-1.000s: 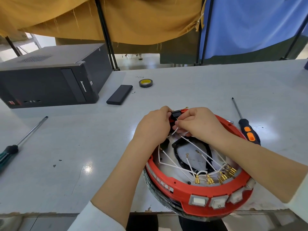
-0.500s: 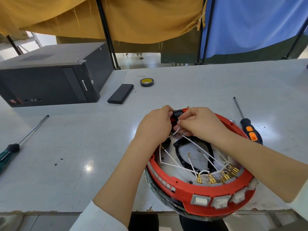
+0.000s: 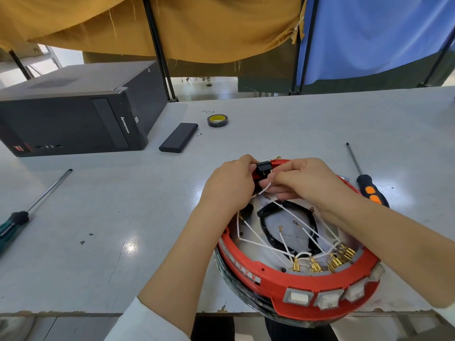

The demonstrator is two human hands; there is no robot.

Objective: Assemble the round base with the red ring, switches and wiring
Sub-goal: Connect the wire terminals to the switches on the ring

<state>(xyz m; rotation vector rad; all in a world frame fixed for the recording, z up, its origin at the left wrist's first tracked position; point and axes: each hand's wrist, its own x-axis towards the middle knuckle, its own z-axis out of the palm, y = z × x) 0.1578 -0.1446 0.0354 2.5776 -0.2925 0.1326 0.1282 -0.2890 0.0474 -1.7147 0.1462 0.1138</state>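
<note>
Fingers of my left hand grip the small black rocker switch at the far rim of the red plastic ring, overhanging the table's near edge; my right hand pinches a white wire just below it, pointing up toward the terminals.

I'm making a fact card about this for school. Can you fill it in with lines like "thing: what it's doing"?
left hand: grips a small black switch at the far rim
right hand: pinches a white wire right by that switch
red ring: sits on the round base, at the table's near edge
white switches: a row along the ring's near side
gold terminals: clustered inside, behind that row
orange-and-black screwdriver: lies right of the ring
tape roll: farther back on the table
</note>
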